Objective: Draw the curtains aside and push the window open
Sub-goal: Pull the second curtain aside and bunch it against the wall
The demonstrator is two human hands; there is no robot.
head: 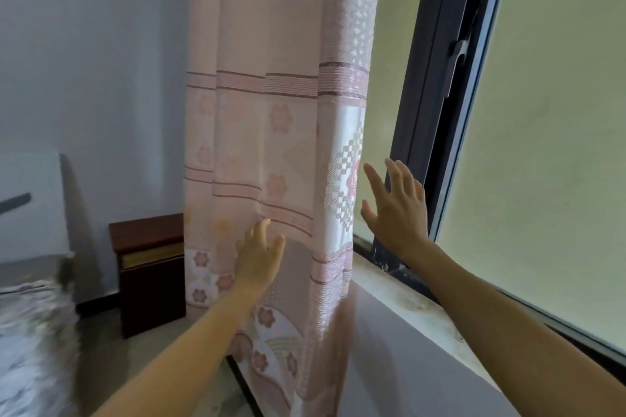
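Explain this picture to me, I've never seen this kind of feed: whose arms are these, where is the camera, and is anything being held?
There is no machine here. It is one wide-angle camera worn on a person's head, looking forward and down, so the two bare arms are that person's own. The left hand is open, against or just in front of the pink patterned curtain, which hangs bunched to the left. The right hand is open with fingers spread, just right of the curtain's edge, in front of the dark window frame. Neither hand grips anything. The window handle sits higher up the frame, untouched. Below runs the window sill; a dark wooden cabinet stands by the wall.
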